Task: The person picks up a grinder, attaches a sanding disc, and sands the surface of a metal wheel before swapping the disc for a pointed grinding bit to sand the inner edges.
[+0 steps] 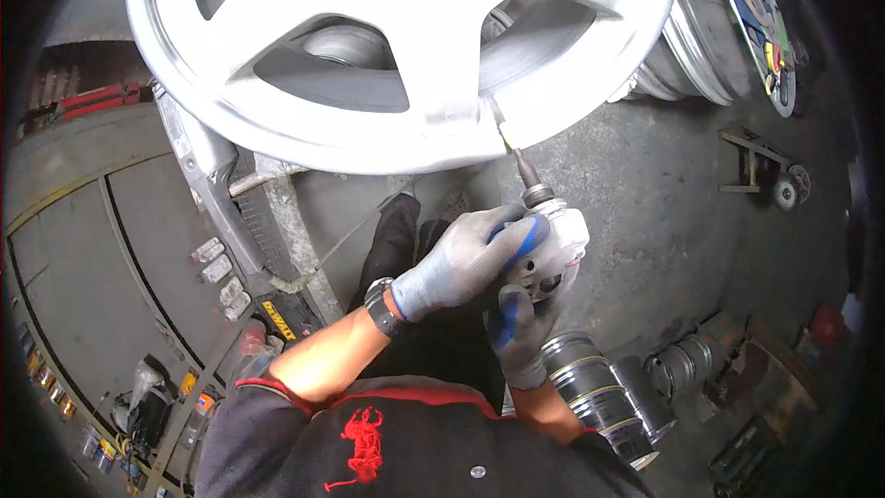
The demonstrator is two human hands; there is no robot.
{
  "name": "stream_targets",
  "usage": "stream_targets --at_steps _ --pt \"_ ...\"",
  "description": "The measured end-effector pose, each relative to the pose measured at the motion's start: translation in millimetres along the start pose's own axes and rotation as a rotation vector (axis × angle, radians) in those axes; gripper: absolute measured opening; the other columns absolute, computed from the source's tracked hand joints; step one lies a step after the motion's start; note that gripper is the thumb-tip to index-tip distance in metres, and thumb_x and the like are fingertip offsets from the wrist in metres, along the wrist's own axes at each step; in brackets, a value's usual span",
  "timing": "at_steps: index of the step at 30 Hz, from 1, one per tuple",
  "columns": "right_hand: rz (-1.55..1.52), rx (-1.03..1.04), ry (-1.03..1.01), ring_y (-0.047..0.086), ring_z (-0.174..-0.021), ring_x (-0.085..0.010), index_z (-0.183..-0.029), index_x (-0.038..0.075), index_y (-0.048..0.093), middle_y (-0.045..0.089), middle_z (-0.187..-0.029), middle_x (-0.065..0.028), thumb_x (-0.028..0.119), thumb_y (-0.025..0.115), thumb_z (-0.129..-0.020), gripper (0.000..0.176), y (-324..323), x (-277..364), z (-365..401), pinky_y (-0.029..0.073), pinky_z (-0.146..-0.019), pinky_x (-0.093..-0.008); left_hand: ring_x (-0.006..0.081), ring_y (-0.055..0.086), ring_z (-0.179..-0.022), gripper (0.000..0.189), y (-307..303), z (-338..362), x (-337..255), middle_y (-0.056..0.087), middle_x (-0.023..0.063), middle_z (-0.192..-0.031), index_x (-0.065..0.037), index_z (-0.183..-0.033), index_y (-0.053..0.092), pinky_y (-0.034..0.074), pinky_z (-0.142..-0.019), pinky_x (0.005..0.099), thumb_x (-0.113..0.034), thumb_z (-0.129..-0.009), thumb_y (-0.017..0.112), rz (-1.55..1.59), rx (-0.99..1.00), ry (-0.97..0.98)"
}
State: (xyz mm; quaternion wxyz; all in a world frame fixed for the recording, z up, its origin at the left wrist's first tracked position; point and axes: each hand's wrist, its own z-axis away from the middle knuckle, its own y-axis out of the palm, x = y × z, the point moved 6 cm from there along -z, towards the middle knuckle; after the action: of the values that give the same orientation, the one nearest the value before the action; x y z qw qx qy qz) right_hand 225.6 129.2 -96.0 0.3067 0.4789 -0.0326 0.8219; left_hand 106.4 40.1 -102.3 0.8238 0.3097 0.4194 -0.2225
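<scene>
Workshop floor (645, 212), grinder (564, 232) clasped between fingers (479, 254)

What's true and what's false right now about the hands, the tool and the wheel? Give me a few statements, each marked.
1. Both the left hand and the right hand wear gloves. True.
2. Only the right hand holds the rotary tool. False: both hands grip it, the left over the top and the right underneath.
3. The tool's bit reaches the outer rim of the wheel. True.
4. The wheel is black. False: it is silver, with broad spokes.
5. A watch sits on the right wrist. False: it is on the left wrist.
</scene>
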Motion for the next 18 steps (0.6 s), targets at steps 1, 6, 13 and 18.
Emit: stream_targets --at_steps 1,6,13,18 --pt "0.020 -0.003 0.010 0.044 -0.136 -0.0283 -0.156 -0.002 0.021 0.042 -0.147 -0.0164 0.011 0.077 -0.084 0.092 -2 -2 1 0.034 -0.116 -0.0399 0.0158 0.059 -0.102 0.054 0 2 0 0.067 0.0125 -0.110 0.006 -0.128 0.061 0.048 -0.094 0.0330 -0.042 -0.106 0.049 -0.042 0.017 -0.033" --pt "0.064 -0.029 -0.207 0.044 -0.135 -0.0269 -0.156 -0.001 0.020 0.042 -0.146 -0.0158 0.011 0.075 -0.083 0.092 7 27 -20 0.033 -0.116 -0.0397 0.0197 0.061 -0.108 0.051 10 -20 -16 0.067 0.0174 -0.116 0.006 -0.130 0.059 0.047 -0.097 0.0341 -0.037 -0.104 0.052 0.041 0.014 0.112" --pt "0.034 -0.104 -0.303 0.042 -0.137 -0.0266 -0.157 -0.002 0.017 0.040 -0.147 -0.0166 0.012 0.071 -0.081 0.094 3 22 -21 0.032 -0.118 -0.0412 0.0176 0.060 -0.108 0.051 5 -18 -21 0.067 0.0150 -0.116 0.005 -0.131 0.059 0.047 -0.096 0.0323 -0.037 -0.103 0.054 -0.158 0.011 0.322" --pt "0.252 0.005 -0.203 0.042 -0.137 -0.0256 -0.157 -0.002 0.016 0.040 -0.146 -0.0166 0.012 0.072 -0.081 0.095 13 22 -7 0.033 -0.117 -0.0414 0.0122 0.057 -0.105 0.048 2 3 -3 0.067 0.0099 -0.114 0.007 -0.124 0.061 0.048 -0.093 0.0308 -0.036 -0.106 0.049 0.124 -0.009 0.016"
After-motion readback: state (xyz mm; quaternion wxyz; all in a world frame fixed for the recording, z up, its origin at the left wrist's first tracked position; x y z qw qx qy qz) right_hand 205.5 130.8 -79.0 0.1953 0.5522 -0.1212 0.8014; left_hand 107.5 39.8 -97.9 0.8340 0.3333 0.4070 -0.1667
